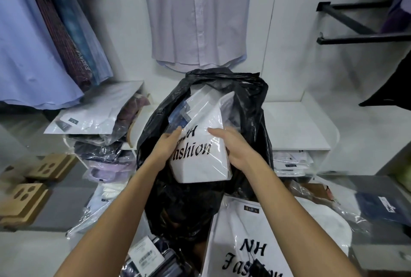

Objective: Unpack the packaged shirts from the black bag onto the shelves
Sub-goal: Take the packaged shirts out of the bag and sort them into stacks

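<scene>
Both hands, left hand and right hand, close their grip around a white "NH Fashion" packaged shirt halfway out of the black bag. More packages remain inside; several stacks already sit on the shelves, so unpacking looks partway done.

A pale button-up shirt hangs on the wall; black wall brackets right; cardboard pieces left.
</scene>
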The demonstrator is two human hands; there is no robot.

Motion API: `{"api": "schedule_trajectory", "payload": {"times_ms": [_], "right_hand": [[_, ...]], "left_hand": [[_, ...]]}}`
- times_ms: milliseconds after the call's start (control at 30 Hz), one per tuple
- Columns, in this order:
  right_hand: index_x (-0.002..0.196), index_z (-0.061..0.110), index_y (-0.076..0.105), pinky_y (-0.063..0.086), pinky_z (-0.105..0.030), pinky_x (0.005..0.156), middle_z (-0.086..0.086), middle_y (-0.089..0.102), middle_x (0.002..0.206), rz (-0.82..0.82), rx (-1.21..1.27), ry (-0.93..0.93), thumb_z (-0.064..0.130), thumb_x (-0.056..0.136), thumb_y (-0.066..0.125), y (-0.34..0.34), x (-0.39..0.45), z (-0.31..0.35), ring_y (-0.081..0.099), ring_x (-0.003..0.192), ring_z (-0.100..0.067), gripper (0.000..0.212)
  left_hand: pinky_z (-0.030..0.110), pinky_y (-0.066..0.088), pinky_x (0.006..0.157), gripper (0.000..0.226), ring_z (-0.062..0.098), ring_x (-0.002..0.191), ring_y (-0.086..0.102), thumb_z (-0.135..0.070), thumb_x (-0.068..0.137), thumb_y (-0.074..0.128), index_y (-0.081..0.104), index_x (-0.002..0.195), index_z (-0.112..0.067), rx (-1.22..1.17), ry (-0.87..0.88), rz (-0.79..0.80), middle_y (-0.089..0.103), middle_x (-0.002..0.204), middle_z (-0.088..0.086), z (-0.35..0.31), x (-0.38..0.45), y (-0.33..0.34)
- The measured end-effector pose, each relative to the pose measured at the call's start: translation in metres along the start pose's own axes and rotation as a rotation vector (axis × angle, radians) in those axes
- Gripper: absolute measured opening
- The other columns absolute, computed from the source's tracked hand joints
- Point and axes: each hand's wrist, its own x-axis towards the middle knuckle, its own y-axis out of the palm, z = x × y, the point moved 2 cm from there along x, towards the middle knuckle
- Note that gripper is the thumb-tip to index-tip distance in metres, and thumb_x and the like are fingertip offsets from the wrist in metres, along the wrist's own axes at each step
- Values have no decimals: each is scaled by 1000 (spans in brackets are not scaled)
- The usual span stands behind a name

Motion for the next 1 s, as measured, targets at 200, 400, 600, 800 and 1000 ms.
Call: {"api": "schedule_trajectory", "payload": {"times_ms": [200,400,600,800,1000], "right_hand": [[117,8,69,60,-41,86,-16,75,113,36,22,-59,2,94,64,-49,-26,-1,74,99,-29,24],[132,17,62,58,-34,94,-2,75,121,-40,-17,-142,14,90,77,-61,-38,-2,72,112,-20,44],[121,21,63,61,-32,85,-1,77,116,-92,-2,-277,4,91,72,-74,-54,12,74,106,-20,36],[123,25,61,61,-31,84,2,77,116,-192,-28,-261,9,92,73,-110,-81,-6,74,106,-19,37],[133,27,56,58,-38,93,3,75,122,-293,-59,-100,14,89,77,-166,-117,-74,72,111,-18,51]], "left_hand": [[45,57,96,55,35,107,72,-40,81,81,72,124,-7,-270,-77,326,72,122,21,-6,4,-20],[41,60,82,57,33,95,72,1,71,62,60,128,-1,-320,136,520,72,111,22,-18,-26,-7],[49,51,104,65,40,124,63,0,85,70,50,145,-10,-325,209,521,66,135,20,-35,-38,5],[52,50,103,71,36,123,65,3,88,72,47,148,-26,-308,151,517,68,135,13,-18,-55,48],[46,60,93,65,29,115,71,13,87,69,53,132,-31,-196,73,542,75,121,4,34,-76,112]]}}
